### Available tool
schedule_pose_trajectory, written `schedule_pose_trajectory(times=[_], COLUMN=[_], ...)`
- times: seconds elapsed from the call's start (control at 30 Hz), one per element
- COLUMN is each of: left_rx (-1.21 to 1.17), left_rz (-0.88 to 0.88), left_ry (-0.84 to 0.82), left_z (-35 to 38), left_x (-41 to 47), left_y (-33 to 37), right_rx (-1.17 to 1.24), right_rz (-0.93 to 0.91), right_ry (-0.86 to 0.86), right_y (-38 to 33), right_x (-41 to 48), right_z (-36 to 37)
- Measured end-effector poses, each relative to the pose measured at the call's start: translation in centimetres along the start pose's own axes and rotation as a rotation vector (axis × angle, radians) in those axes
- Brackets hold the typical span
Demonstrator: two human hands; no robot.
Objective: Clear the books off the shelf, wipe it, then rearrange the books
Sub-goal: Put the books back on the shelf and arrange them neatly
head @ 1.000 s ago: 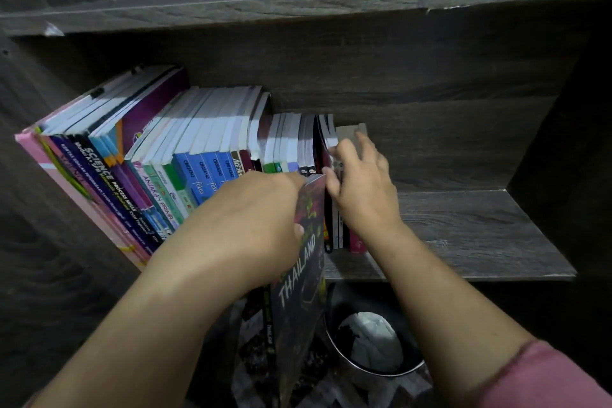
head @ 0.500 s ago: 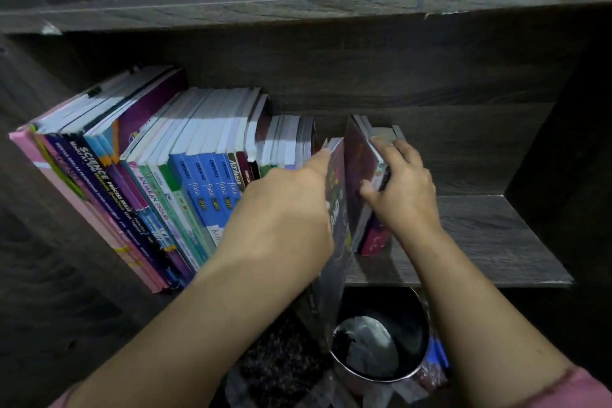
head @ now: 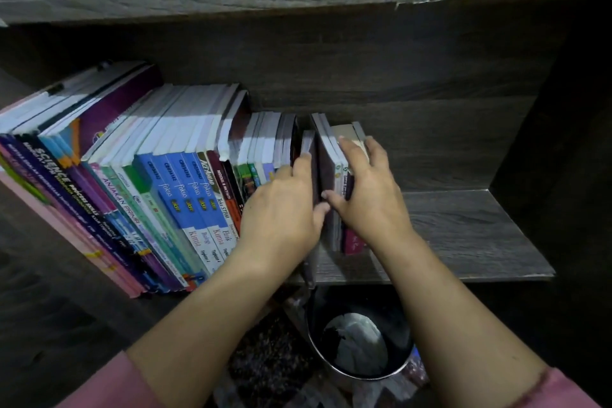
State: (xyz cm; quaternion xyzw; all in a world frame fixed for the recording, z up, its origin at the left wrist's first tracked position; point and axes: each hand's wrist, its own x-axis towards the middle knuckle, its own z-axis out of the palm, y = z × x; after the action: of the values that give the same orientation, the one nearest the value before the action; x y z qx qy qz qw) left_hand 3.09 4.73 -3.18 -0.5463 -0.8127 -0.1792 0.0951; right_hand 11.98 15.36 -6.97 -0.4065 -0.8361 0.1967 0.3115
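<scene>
1. Looked like the last step of the job: putting books back in order on the shelf (head: 463,228). Could not be sure, though, since a book half out might also be on its way off.
2. Pinched a thin dark book (head: 308,142) in the left hand (head: 281,205), with fingers curled over its top and the thumb at its front edge.
3. Stood that book upright in the gap between the long row of books (head: 172,175) and a small bunch of books (head: 328,159). Poked its bottom corner out past the front of the shelf.
4. Gripped the small bunch with the right hand (head: 367,195), fingers over the tops and thumb on the front. Held the bunch upright, a little way from the long row.
5. Had both hands very near each other, thumbs almost touching, each clamped on its own books.
6. Saw the long row leaning to the left, and a round bin (head: 364,374) on the floor under the shelf.
7. Next, most likely: push the thin book straight back until it sits level with the others.
8. After that, probably slide the small bunch up tight against it so nothing tips over.
9. Called for a soft, even push, as a book that thin could bend or catch on the ones beside it.
</scene>
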Motion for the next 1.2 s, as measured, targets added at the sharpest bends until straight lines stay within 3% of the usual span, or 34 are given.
schedule_pose_trajectory(times=[0.1, 0.23, 0.33, 0.5, 0.63, 0.97, 1.1, 1.2], left_rx=[0.165, 0.344, 0.327, 0.267, 0.254, 0.301, 0.278, 0.264], left_rz=[0.065, 0.139, 0.135, 0.067, 0.075, 0.066, 0.074, 0.077], left_ry=[-0.135, -0.086, -0.005, 0.273, 0.342, 0.224, 0.237, 0.248], left_z=[-1.0, -1.2, -0.3, 2.9, 4.3, 4.1, 4.1, 4.1], left_x=[-0.3, -0.1, 0.2, 0.5, 0.4, 0.1, 0.1, 0.1], left_y=[-0.7, -1.7, -2.1, -3.2, -3.2, -3.2, -3.3, -3.3], right_rx=[0.090, 0.276, 0.236, 0.071, 0.079, 0.240, 0.417, 0.384], right_rz=[0.035, 0.226, 0.373, 0.362, 0.362, 0.436, 0.443, 0.413], right_ry=[-0.016, -0.046, -0.276, -0.464, -0.463, -0.373, -0.396, -0.436], right_y=[0.0, 0.7, 2.0, 2.5, 3.2, 3.8, 4.6, 4.8], right_x=[-0.5, -0.8, -0.9, -0.9, -0.6, -1.7, -1.7, -1.5], right_z=[-0.4, -0.4, 0.3, 1.9, 2.3, 5.1, 4.3, 4.1])
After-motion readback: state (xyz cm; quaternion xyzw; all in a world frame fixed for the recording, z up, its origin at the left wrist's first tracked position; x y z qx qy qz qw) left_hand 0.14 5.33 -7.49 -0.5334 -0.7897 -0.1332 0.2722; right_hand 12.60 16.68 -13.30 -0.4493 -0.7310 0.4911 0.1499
